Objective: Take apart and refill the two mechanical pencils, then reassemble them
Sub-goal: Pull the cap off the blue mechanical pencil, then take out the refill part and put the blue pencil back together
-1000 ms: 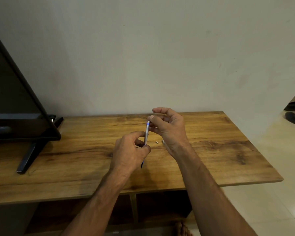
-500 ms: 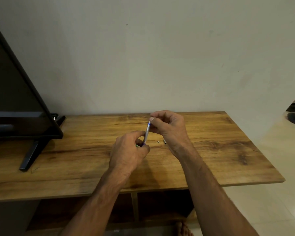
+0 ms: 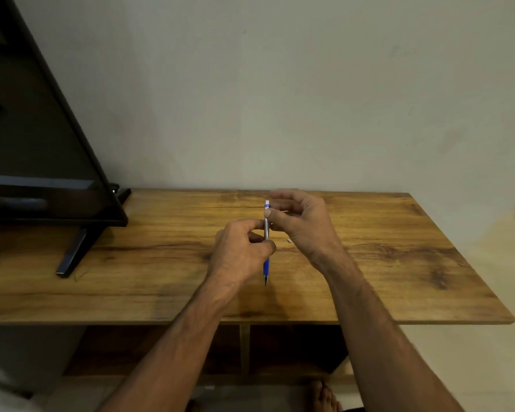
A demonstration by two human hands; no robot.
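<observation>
Slipping is the risk, I judge: the slim silver mechanical pencil with blue grip [image 3: 266, 233] stands upright above the wooden desk [image 3: 399, 248], left hand [image 3: 240, 252] fingers closed around its middle, right hand [image 3: 302, 221] fingers pinching near its white top, so a hard pull could drop small parts like the pale piece [image 3: 289, 240] lying just right of the fingers.

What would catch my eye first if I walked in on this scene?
Two bare hands meet over the middle of a wooden table: the left hand holds a blue-and-silver mechanical pencil upright, the right hand touching near its top. A dark television stands at the table's left end.
</observation>
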